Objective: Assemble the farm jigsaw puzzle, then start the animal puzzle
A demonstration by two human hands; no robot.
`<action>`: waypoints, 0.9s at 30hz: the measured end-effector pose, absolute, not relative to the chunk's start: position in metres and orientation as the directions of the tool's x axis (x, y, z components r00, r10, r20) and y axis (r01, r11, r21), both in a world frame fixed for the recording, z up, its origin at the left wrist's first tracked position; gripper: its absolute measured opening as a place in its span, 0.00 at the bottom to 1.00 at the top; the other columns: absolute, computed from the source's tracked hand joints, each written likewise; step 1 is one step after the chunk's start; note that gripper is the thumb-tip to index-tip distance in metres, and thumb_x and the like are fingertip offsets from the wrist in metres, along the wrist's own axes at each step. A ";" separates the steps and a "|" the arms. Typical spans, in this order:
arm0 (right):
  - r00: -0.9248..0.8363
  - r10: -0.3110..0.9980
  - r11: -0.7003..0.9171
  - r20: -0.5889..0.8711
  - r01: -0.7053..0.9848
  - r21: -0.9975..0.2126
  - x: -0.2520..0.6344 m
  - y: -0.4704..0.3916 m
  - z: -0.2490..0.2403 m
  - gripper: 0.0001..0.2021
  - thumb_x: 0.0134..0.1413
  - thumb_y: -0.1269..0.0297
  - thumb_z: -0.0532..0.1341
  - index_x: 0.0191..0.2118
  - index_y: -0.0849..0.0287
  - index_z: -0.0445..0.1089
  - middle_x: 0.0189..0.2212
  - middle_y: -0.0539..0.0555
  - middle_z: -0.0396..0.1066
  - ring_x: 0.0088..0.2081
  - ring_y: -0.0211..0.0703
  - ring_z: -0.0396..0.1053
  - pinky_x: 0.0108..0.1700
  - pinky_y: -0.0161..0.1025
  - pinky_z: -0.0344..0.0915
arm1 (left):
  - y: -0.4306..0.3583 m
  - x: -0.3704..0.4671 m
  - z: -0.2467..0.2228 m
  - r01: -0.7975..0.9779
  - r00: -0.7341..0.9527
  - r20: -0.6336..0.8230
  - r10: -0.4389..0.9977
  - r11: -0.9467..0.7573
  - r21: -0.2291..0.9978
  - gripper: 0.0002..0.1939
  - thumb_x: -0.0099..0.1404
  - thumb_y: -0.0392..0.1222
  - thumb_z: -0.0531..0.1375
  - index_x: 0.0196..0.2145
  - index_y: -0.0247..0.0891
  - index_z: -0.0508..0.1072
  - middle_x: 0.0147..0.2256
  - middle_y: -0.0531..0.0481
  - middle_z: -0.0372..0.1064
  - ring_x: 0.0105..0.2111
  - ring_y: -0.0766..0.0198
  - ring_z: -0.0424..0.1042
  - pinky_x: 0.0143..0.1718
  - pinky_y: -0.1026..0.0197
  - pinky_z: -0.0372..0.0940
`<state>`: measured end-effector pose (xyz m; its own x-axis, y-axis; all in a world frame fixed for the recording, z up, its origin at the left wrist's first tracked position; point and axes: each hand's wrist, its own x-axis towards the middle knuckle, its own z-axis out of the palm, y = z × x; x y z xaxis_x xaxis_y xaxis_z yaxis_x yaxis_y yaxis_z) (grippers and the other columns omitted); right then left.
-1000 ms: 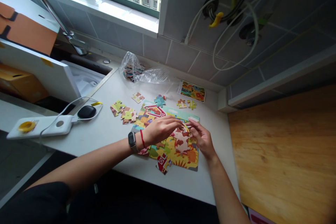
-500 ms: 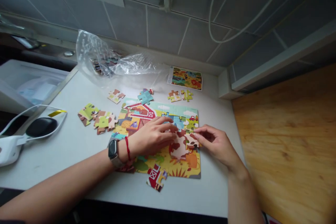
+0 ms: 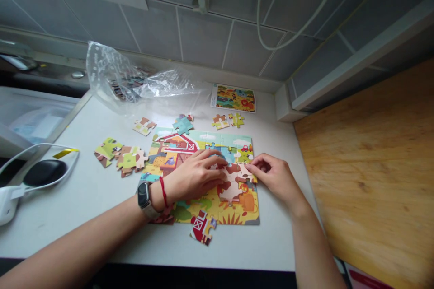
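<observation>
A farm-scene jigsaw puzzle (image 3: 233,218) lies on the white tabletop, with a red barn, a brown-patched cow and a small red tractor. My left hand (image 3: 200,175) rests flat over its middle, fingers spread, covering some of the pieces. At the right edge my right hand (image 3: 276,175) pinches a cow-patterned puzzle piece (image 3: 244,173) between thumb and forefinger. That piece sits level against its neighbours, partly hidden by the fingertips. A loose barn piece (image 3: 202,228) overlaps the puzzle's bottom edge. A blue piece (image 3: 183,124) touches its top edge.
Loose pieces (image 3: 130,160) are piled to the left, and others (image 3: 220,121) lie behind the puzzle. A clear plastic bag (image 3: 166,83) holding more pieces and a picture card (image 3: 233,98) are near the wall. A white cable (image 3: 73,162) and black oval object (image 3: 45,172) lie left.
The cow-patterned piece has gone from tilted and offset to lined up with the pieces beside it. My right hand shifted slightly with it; my left hand stayed on the puzzle.
</observation>
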<state>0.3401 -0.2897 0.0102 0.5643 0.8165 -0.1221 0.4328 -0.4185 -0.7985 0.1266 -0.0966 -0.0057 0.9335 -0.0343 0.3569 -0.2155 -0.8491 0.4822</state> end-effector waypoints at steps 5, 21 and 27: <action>0.579 0.811 -0.433 -0.087 0.492 -0.756 0.342 -0.290 0.005 0.19 0.56 0.43 0.71 0.29 0.55 0.74 0.18 0.46 0.67 0.22 0.38 0.61 0.25 0.36 0.56 | -0.097 0.127 -0.002 -0.216 0.932 0.360 -0.030 -0.845 0.489 0.09 0.78 0.45 0.63 0.47 0.43 0.83 0.54 0.43 0.78 0.57 0.51 0.73 0.56 0.46 0.74; 0.626 0.760 -0.484 -0.174 0.367 -0.795 0.345 -0.287 -0.004 0.24 0.47 0.40 0.74 0.23 0.56 0.70 0.17 0.44 0.61 0.20 0.36 0.55 0.23 0.35 0.49 | -0.098 0.128 -0.005 -0.223 0.928 0.370 -0.031 -0.843 0.489 0.08 0.78 0.44 0.62 0.46 0.43 0.83 0.53 0.45 0.78 0.55 0.52 0.74 0.55 0.48 0.73; 0.687 0.713 -0.383 -0.139 0.215 -0.899 0.347 -0.283 -0.001 0.26 0.43 0.41 0.77 0.21 0.57 0.69 0.16 0.44 0.60 0.21 0.34 0.53 0.23 0.35 0.49 | -0.097 0.127 -0.005 -0.221 0.932 0.361 -0.032 -0.841 0.495 0.08 0.78 0.43 0.62 0.45 0.42 0.83 0.54 0.45 0.78 0.55 0.52 0.73 0.55 0.49 0.72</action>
<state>0.3466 -0.2830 -0.0011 0.6874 0.7128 -0.1392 0.2147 -0.3826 -0.8986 0.1275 -0.0969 -0.0051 0.9320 -0.0324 0.3609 -0.2208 -0.8405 0.4947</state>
